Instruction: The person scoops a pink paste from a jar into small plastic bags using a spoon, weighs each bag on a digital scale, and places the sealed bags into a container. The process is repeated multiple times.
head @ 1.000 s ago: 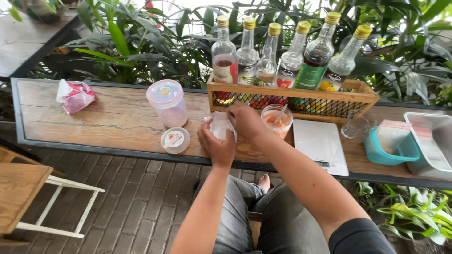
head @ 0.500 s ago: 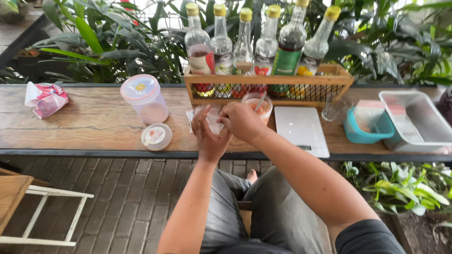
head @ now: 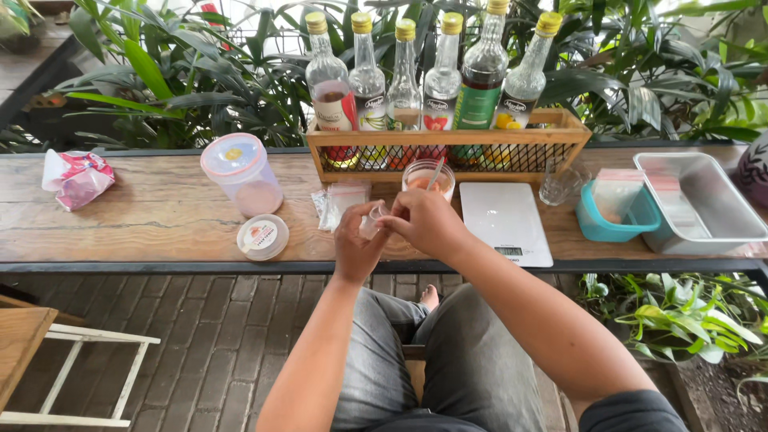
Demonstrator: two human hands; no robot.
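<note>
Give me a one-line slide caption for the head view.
Both hands, left hand and right hand, pinch a small clear plastic bag over a wooden counter, before a crate of bottles.

Both hands [head: 396, 232] together, fingers pinched

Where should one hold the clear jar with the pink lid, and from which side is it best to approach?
Grip the clear jar around its body just under the pink lid, coming from the near table edge. It stands upright and its round wall narrows downward; the wooden crate crowds its right, and a small round tub sits just in front.
</note>
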